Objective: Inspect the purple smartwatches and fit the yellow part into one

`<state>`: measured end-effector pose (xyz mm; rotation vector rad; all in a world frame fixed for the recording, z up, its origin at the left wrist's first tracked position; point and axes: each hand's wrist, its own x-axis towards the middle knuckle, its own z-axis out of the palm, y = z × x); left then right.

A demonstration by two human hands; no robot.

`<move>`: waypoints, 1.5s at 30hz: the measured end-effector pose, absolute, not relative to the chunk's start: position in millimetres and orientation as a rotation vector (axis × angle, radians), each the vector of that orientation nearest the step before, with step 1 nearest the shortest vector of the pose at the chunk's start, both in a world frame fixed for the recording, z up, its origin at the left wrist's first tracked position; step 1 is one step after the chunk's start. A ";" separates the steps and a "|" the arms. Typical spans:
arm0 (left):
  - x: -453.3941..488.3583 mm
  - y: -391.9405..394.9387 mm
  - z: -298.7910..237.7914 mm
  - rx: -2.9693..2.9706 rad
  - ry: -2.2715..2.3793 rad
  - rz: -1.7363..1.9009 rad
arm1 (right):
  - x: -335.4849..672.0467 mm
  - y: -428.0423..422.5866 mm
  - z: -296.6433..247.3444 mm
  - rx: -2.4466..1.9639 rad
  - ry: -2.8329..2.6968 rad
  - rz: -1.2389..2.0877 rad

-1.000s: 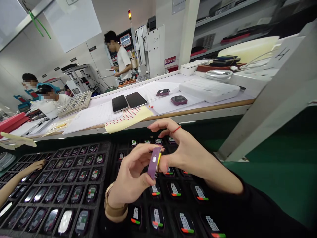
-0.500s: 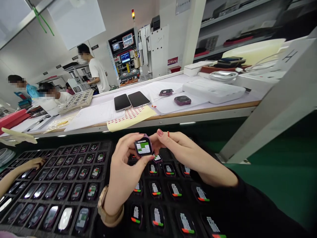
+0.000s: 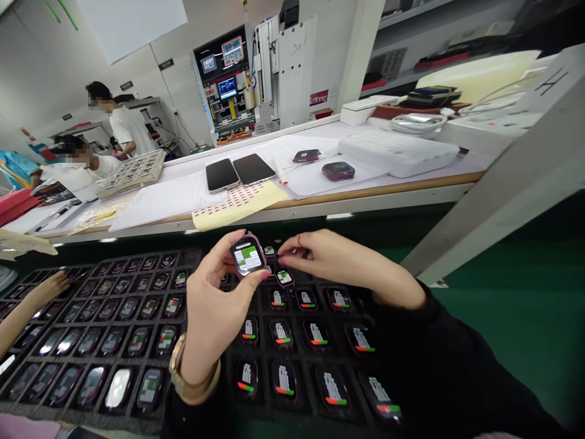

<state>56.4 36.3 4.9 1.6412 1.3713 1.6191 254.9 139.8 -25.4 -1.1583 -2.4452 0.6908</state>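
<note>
My left hand (image 3: 218,300) is closed on a small purple watch body (image 3: 247,255), holding it up with its lit green-and-white screen facing me. My right hand (image 3: 326,259) reaches in from the right, its fingertips pinched together just beside the watch, above a watch lying in the black tray (image 3: 205,384). What the right fingertips pinch, if anything, is too small to make out. The tray below holds several watch bodies with lit screens.
A second black tray (image 3: 68,341) of watches lies to the left, with another person's hand (image 3: 46,286) on it. Behind is a white bench (image 3: 183,201) with two phones (image 3: 237,172), a yellow sticker sheet (image 3: 237,204), two purple watches (image 3: 337,171). People work at the back left.
The watch turned from edge-on to screen-up in my left hand. My right hand left the watch's side and its fingertips dropped toward the tray. The view shifted slightly.
</note>
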 end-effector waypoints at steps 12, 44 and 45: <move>48.5 41.8 3.1 1.603 1.220 1.458 | 228.3 189.7 -101.7 -1.214 -2.567 1.032; 54.7 59.0 -7.6 1.466 1.108 1.549 | 222.6 125.4 -16.4 -0.701 -1.452 1.487; 55.5 58.5 -7.3 1.473 1.107 1.537 | 223.4 124.3 -15.2 -0.707 -1.463 1.472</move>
